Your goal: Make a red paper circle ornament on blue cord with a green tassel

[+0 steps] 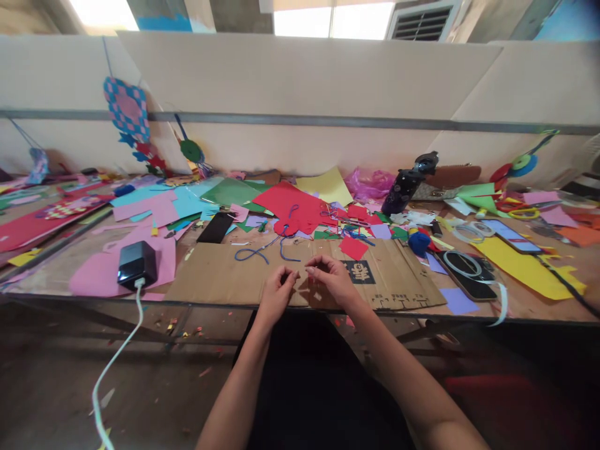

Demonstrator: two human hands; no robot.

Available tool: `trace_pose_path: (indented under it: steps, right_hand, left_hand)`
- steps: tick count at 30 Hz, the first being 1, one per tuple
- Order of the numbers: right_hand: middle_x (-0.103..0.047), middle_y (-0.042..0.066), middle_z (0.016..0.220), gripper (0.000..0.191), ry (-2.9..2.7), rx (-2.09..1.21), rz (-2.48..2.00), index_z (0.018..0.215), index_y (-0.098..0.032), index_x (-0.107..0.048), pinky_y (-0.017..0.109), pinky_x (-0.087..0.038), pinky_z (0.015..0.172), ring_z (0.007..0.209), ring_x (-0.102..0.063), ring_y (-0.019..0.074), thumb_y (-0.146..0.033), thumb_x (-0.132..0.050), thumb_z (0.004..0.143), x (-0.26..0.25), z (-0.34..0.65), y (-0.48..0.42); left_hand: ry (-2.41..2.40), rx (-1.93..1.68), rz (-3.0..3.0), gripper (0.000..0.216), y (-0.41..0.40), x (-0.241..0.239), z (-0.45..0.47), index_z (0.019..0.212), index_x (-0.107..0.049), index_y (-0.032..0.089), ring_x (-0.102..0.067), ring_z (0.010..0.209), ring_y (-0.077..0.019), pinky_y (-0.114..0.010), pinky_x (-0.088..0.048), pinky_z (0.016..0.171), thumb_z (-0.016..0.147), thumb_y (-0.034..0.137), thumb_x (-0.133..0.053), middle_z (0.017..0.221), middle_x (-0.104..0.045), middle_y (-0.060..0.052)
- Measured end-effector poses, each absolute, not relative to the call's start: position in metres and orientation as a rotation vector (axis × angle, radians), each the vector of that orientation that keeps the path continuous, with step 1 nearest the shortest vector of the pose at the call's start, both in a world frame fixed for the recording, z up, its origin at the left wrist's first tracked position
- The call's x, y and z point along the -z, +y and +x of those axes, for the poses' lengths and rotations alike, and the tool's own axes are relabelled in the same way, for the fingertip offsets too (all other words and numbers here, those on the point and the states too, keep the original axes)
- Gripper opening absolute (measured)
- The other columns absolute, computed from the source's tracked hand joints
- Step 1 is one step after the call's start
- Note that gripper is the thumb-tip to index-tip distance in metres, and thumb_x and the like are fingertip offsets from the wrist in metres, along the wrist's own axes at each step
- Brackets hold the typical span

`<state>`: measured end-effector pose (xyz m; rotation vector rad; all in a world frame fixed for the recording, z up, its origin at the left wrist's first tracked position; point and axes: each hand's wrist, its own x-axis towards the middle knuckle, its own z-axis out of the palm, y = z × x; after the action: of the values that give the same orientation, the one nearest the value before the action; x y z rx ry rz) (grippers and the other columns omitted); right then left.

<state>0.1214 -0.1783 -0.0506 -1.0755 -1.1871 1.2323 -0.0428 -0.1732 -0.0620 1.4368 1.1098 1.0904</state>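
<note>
Head view: hands (277, 290) (335, 281) over cardboard (220, 278), dark bottle (399, 192) beyond, contents hidden.

- I look through one head-worn camera, facing forward and tipped down from above the wearer's dark clothing (323, 387).
- My lens sits near the cardboard sheet (225, 275), which lies mid-frame, and takes in the surface (56, 265) widely from side to side.
- White panels (290, 81) cross the upper view; the floor (187, 387) shows low down.
</note>
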Motion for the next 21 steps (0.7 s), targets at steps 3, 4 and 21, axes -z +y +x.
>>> trace_pose_path:
  steps: [3,4,21]
  right_hand:
    - [-0.065,0.001,0.077,0.026,-1.396,-1.095,-1.114,0.089,-0.018,-0.070,0.026,-0.043,0.062,0.066,-0.055,0.0132,-0.039,-0.073,0.073,0.0506,0.1189,-0.1790]
    - [-0.066,0.001,0.077,0.022,-1.463,-1.034,-1.124,0.086,-0.018,-0.071,0.026,-0.043,0.064,0.069,-0.057,0.0143,-0.037,-0.071,0.075,0.0503,0.1180,-0.1792]
    - [-0.062,0.000,0.071,0.016,-1.460,-0.953,-1.153,0.073,-0.019,-0.066,0.027,-0.042,0.065,0.069,-0.055,0.0155,-0.035,-0.067,0.075,0.0521,0.1178,-0.1793]
  left_hand:
    - [1.112,-1.114,1.472,0.039,-0.1731,0.0618,-0.0436,0.073,-0.056,0.018,-0.041,0.053,-0.0100,-0.022,-0.032,0.051,0.082,0.056,-0.061,0.056,-0.045,0.006]
    - [1.112,-1.113,1.480,0.039,-0.1731,0.0618,-0.0438,0.073,-0.056,0.018,-0.042,0.054,-0.0102,-0.022,-0.032,0.051,0.082,0.056,-0.061,0.057,-0.045,0.005]
    - [1.111,-1.082,1.551,0.039,-0.1729,0.0600,-0.0440,0.072,-0.055,0.018,-0.044,0.063,-0.0127,-0.023,-0.035,0.058,0.083,0.055,-0.058,0.065,-0.050,0.002]
